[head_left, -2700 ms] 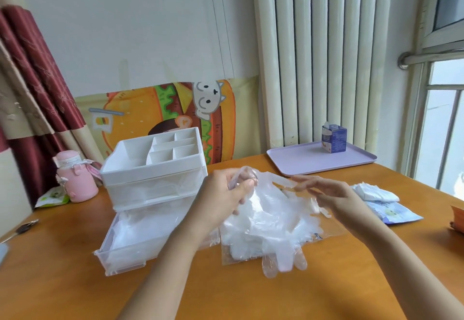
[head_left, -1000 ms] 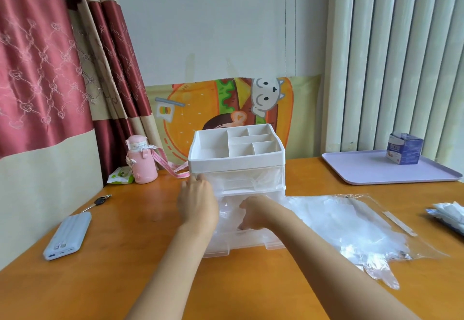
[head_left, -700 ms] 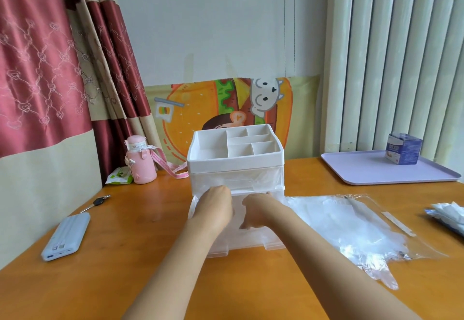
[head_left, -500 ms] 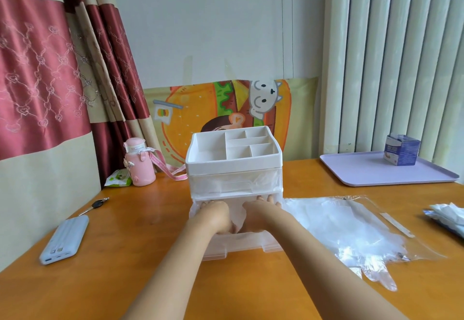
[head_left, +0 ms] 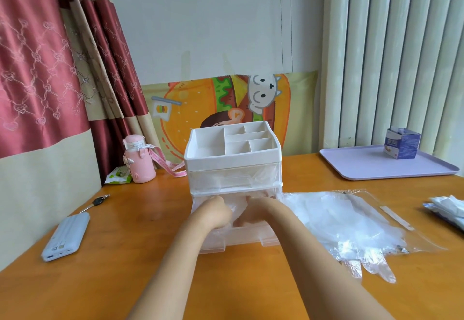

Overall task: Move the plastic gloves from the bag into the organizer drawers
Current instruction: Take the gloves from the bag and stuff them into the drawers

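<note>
- Orange worktop [head_left: 125,282] carries organizer [head_left: 233,159].
- Left hand [head_left: 213,213], right hand [head_left: 254,210] in organizer's open lower drawer [head_left: 241,237], on gloves [head_left: 237,206]; grip state can't tell, fingers buried.
- Bag [head_left: 351,221], more gloves inside, just right of organizer.

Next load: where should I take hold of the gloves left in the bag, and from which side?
Pinch the glove fingers that stick out past the near edge of the bag, coming in from the near side and a little above. They lie flat on the table, and the bag's film covers everything beyond them, so only those tips are bare to grip.
</note>
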`<state>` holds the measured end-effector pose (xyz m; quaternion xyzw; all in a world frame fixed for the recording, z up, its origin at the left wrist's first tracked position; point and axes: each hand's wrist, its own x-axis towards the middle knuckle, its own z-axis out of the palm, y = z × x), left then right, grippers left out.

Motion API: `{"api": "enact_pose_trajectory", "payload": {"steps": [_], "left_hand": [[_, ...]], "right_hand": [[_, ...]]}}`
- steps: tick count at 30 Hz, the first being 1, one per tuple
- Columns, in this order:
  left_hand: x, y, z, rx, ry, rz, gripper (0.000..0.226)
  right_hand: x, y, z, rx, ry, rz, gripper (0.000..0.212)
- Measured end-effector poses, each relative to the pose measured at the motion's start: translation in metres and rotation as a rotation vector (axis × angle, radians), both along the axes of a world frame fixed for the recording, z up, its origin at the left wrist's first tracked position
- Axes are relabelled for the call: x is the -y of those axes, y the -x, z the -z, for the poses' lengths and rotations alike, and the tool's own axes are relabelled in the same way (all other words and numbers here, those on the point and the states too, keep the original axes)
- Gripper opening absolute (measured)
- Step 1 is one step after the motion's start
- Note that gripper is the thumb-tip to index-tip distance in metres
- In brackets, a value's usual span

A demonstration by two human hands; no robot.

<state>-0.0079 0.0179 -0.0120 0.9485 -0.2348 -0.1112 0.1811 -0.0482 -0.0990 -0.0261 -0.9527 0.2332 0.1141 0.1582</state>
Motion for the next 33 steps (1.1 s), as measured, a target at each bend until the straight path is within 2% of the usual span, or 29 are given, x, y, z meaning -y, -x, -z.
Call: {"api": "enact_pose_trajectory", "payload": {"steps": [4, 6, 9, 11, 19, 23, 28, 33], "left_hand": [[-0.007, 0.004, -0.001, 0.067, -0.008, -0.005, 0.039], [-0.008, 0.007, -0.003, 0.069, 0.002, -0.002, 0.044], [-0.007, 0.006, -0.004, -0.026, 0.002, -0.002, 0.060], [-0.005, 0.003, -0.002, -0.073, 0.043, 0.004, 0.065], [-0.001, 0.000, -0.002, -0.159, 0.244, -0.055, 0.052], [-0.005, 0.004, -0.005, -0.222, 0.310, -0.071, 0.050], [-0.013, 0.015, -0.008, 0.029, 0.024, 0.065, 0.048], [-0.016, 0.022, -0.013, 0.083, -0.090, 0.090, 0.051]], "right_hand": [[0.001, -0.009, 0.006, -0.055, 0.050, -0.028, 0.106], [0.002, -0.007, 0.000, -0.084, 0.104, -0.071, 0.091], [0.000, 0.002, -0.014, -0.099, 0.163, -0.140, 0.063], [-0.003, 0.010, -0.022, -0.099, 0.173, -0.170, 0.052], [-0.006, 0.034, -0.035, 0.185, 0.103, -0.048, 0.046], [-0.008, 0.035, -0.032, 0.117, 0.077, -0.113, 0.044], [-0.005, 0.027, -0.028, -0.105, 0.142, -0.198, 0.039], [-0.003, 0.028, -0.042, -0.117, 0.213, -0.246, 0.039]]}}
